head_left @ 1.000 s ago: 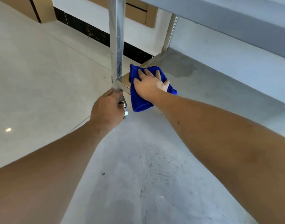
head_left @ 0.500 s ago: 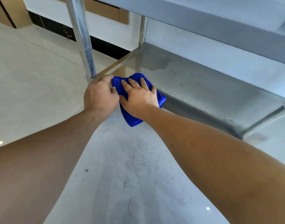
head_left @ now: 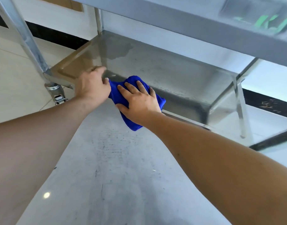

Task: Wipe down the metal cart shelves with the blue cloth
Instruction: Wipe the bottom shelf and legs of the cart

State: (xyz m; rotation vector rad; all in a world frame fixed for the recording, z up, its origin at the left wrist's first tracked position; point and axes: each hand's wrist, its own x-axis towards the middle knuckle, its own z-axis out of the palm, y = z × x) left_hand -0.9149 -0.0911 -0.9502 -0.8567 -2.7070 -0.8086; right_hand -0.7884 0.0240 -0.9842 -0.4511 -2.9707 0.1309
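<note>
Seen from above and close: a stainless lower shelf (head_left: 164, 73) of the metal cart, dull and streaked, with a darker damp patch (head_left: 116, 51) toward its 11 o'clock corner. Front lip of the shelf rolled down, running from 9 o'clock toward 4 o'clock. Above it, at 1 o'clock, the pale underside and edge of an upper shelf (head_left: 196, 23), something green and blurred on top, too smeared to identify.

Pressed flat on the blue cloth (head_left: 131, 120) at the shelf's front lip, near centre: right hand (head_left: 139, 103), fingers spread, palm down, not curled around the cloth, which is bunched beneath it and hanging over the edge. Just beside it at 9 o'clock, touching the cloth's edge: left hand (head_left: 92, 85), fingers hooked over the shelf lip, closed on the metal rim.

At 10 o'clock, a tubular cart leg (head_left: 25, 41) slanting down to a caster (head_left: 56, 95) with a metal brake tab. A rear leg (head_left: 99, 21) at 12 o'clock, another leg (head_left: 240, 109) at 3 o'clock.

Below, from 6 o'clock up to centre: grey floor (head_left: 115, 176), scuffed with dark specks and scratches, one bright light reflection at 7 o'clock. Paler glossy tiles at 9 o'clock. White wall with a black skirting band (head_left: 58, 38) at 11 o'clock, continuing at 3 o'clock.
</note>
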